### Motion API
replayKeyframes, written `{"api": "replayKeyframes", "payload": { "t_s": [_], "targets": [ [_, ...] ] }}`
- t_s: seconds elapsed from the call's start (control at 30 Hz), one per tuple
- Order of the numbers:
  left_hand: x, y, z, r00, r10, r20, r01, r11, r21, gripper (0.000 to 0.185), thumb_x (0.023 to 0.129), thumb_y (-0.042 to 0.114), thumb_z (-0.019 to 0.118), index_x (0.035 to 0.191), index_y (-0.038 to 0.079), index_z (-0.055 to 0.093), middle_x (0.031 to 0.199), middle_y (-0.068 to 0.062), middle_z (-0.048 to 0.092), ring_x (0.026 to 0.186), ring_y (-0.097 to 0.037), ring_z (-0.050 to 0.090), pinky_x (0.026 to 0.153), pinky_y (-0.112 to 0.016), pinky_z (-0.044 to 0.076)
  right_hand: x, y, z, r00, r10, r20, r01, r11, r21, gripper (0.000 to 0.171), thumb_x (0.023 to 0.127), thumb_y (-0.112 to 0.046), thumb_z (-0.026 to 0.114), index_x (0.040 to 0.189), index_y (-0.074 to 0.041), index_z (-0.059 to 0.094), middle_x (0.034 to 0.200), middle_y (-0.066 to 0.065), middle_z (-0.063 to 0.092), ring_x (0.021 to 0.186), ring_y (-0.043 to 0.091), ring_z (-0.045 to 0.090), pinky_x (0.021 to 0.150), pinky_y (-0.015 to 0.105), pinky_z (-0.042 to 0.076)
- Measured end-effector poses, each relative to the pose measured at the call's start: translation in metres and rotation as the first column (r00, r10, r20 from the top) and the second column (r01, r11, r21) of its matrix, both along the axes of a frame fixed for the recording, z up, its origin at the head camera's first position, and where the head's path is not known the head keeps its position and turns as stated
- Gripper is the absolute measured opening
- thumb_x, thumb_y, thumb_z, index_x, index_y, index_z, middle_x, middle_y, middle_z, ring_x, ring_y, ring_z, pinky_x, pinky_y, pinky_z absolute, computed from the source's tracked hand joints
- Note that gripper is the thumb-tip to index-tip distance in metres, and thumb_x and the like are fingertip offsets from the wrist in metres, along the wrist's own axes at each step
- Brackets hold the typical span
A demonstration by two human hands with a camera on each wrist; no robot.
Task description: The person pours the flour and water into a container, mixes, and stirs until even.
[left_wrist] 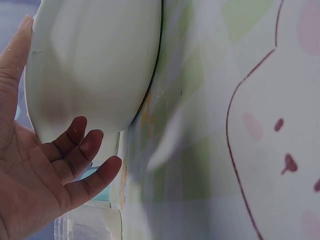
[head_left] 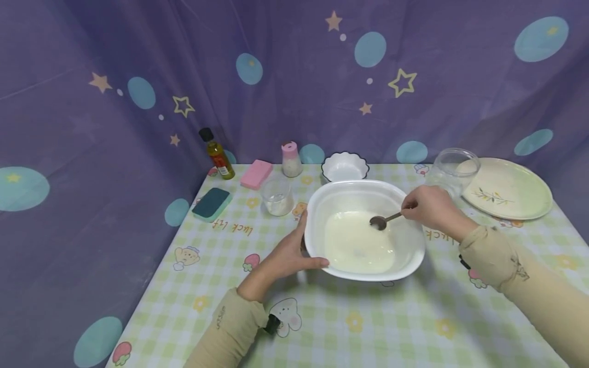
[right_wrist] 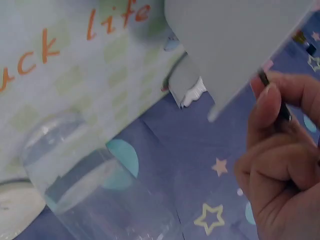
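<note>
The left hand cupped the near-left wall of the large white bowl, thumb along the rim and fingers curled loosely under its rounded side. The bowl stood on the checked worktop between both hands and held a pool of milky white liquid. The right hand reached over the bowl's far-right rim and pinched the handle of a metal spoon between thumb and fingertips; the spoon's head sat at the liquid's far edge. Just beyond the right hand stood a clear glass jar, with a cream plate to its right. Beyond the left hand stood a small glass cup, with a small white scalloped bowl farther back.
</note>
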State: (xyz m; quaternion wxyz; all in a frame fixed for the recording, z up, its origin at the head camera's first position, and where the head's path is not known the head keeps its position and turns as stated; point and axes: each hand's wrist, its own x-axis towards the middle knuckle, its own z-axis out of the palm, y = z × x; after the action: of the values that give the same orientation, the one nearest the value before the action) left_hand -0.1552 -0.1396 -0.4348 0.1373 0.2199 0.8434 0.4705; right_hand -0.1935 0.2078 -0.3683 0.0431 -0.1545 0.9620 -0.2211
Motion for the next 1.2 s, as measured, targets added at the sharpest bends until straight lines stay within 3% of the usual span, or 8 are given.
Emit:
{"api": "replayKeyframes", "payload": {
  "t_s": [0.2, 0.4, 0.5, 0.63, 0.77, 0.93, 1.2],
  "targets": [
    [0.000, 0.000, 0.000, 1.000, -0.012, -0.003, 0.012, 1.000, 0.028, 0.130, 0.069, 0.051, 0.086, 0.152, 0.041, -0.013, 0.158, -0.004, 0.028, 0.124, -0.023, 0.051, 0.106, -0.044, 0.035, 0.003, 0.007, 0.009, 0.984, 0.098, 0.148, -0.101, 0.995, 0.015, 0.011, 0.083, -0.010, 0.069, 0.073, -0.011, 0.075, 0.062, -0.006, 0.062, 0.056, 0.014, 0.049, 0.058, 0.032, 0.042],
    [0.000, 0.000, 0.000, 1.000, -0.009, 0.000, 0.009, 1.000, 0.025, 0.130, 0.068, 0.050, 0.086, 0.152, 0.041, -0.013, 0.160, -0.003, 0.025, 0.127, -0.022, 0.049, 0.107, -0.043, 0.034, 0.007, -0.002, 0.005, 0.934, 0.243, 0.262, -0.228, 0.970, -0.086, 0.010, 0.080, -0.007, 0.071, 0.072, -0.012, 0.075, 0.062, -0.007, 0.062, 0.057, 0.010, 0.052, 0.055, 0.027, 0.044],
    [0.000, 0.000, 0.001, 1.000, -0.009, 0.000, 0.009, 1.000, 0.021, 0.130, 0.069, 0.050, 0.086, 0.153, 0.040, -0.012, 0.160, -0.002, 0.025, 0.128, -0.022, 0.048, 0.107, -0.043, 0.034, 0.009, -0.013, -0.003, 0.926, 0.294, 0.236, -0.268, 0.954, -0.139, 0.010, 0.080, -0.007, 0.072, 0.072, -0.013, 0.075, 0.064, -0.008, 0.063, 0.059, 0.008, 0.054, 0.057, 0.026, 0.046],
    [0.001, 0.000, 0.001, 1.000, -0.004, -0.003, 0.004, 1.000, 0.008, 0.130, 0.068, 0.051, 0.086, 0.153, 0.040, -0.012, 0.160, 0.000, 0.022, 0.132, -0.019, 0.043, 0.109, -0.043, 0.032, 0.009, -0.031, -0.016, 0.936, 0.329, 0.127, -0.309, 0.939, -0.153, 0.009, 0.082, -0.009, 0.074, 0.074, -0.013, 0.077, 0.068, -0.011, 0.066, 0.064, 0.005, 0.057, 0.064, 0.027, 0.048],
    [0.001, 0.000, 0.001, 1.000, -0.001, -0.011, 0.002, 1.000, 0.009, 0.130, 0.068, 0.050, 0.086, 0.153, 0.039, -0.012, 0.161, 0.001, 0.020, 0.135, -0.017, 0.039, 0.110, -0.043, 0.031, 0.007, -0.046, -0.027, 0.957, 0.290, 0.016, -0.286, 0.949, -0.130, 0.007, 0.083, -0.010, 0.075, 0.077, -0.011, 0.078, 0.071, -0.011, 0.069, 0.067, 0.006, 0.059, 0.068, 0.030, 0.049],
    [0.000, 0.000, 0.000, 1.000, 0.005, -0.009, -0.005, 1.000, 0.003, 0.131, 0.068, 0.049, 0.087, 0.153, 0.040, -0.012, 0.160, 0.002, 0.022, 0.133, -0.015, 0.041, 0.109, -0.041, 0.032, -0.001, -0.059, -0.035, 0.981, 0.170, -0.089, -0.181, 0.975, -0.131, 0.006, 0.083, -0.008, 0.074, 0.079, -0.008, 0.078, 0.073, -0.004, 0.071, 0.067, 0.011, 0.060, 0.066, 0.033, 0.048],
    [0.000, 0.000, -0.001, 1.000, -0.005, -0.009, 0.005, 1.000, 0.016, 0.130, 0.069, 0.047, 0.087, 0.153, 0.040, -0.012, 0.160, -0.001, 0.024, 0.128, -0.020, 0.048, 0.107, -0.042, 0.034, -0.009, -0.051, -0.033, 0.986, 0.000, -0.168, -0.012, 0.997, -0.072, 0.011, 0.085, -0.009, 0.068, 0.084, -0.007, 0.079, 0.078, 0.004, 0.073, 0.069, 0.018, 0.063, 0.068, 0.040, 0.049]
  ]
}}
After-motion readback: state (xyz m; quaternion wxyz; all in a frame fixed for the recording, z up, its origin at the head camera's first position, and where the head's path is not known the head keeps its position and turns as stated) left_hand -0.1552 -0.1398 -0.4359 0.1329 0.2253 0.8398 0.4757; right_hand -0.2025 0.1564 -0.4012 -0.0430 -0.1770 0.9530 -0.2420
